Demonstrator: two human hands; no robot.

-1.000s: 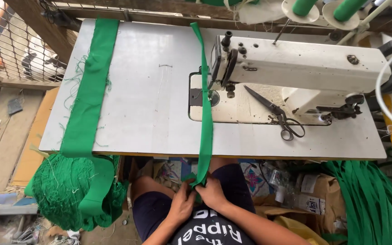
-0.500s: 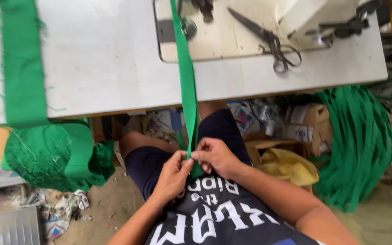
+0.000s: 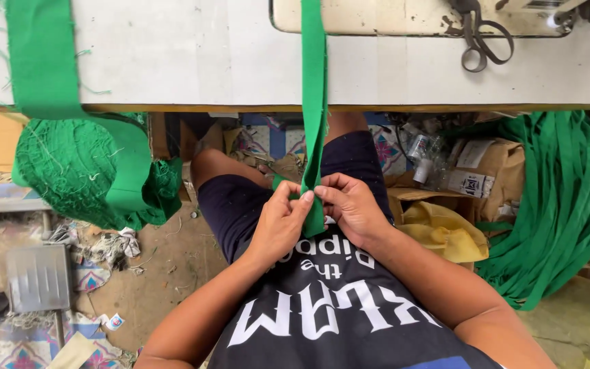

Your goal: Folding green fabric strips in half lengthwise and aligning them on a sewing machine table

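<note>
From the head view I look straight down over my lap. My left hand (image 3: 278, 225) and right hand (image 3: 351, 208) meet just below the near edge of the table (image 3: 172, 61), both pinched shut on the lower end of the narrow green strip (image 3: 314, 102). I read the fingertips as folding or aligning that end, which would explain why they sit so close together. The strip runs up from my hands, over the table's near edge and on toward the sewing machine base (image 3: 391, 17) at the far edge, so it hangs fairly straight between the two. Scissors (image 3: 476, 37) lie on that base, within reach on the right. A wider green band (image 3: 42, 55) crosses the table's left part and drops into a green fabric bundle (image 3: 83, 167) below. A heap of green strips (image 3: 568, 198) lies on the floor at right.
</note>
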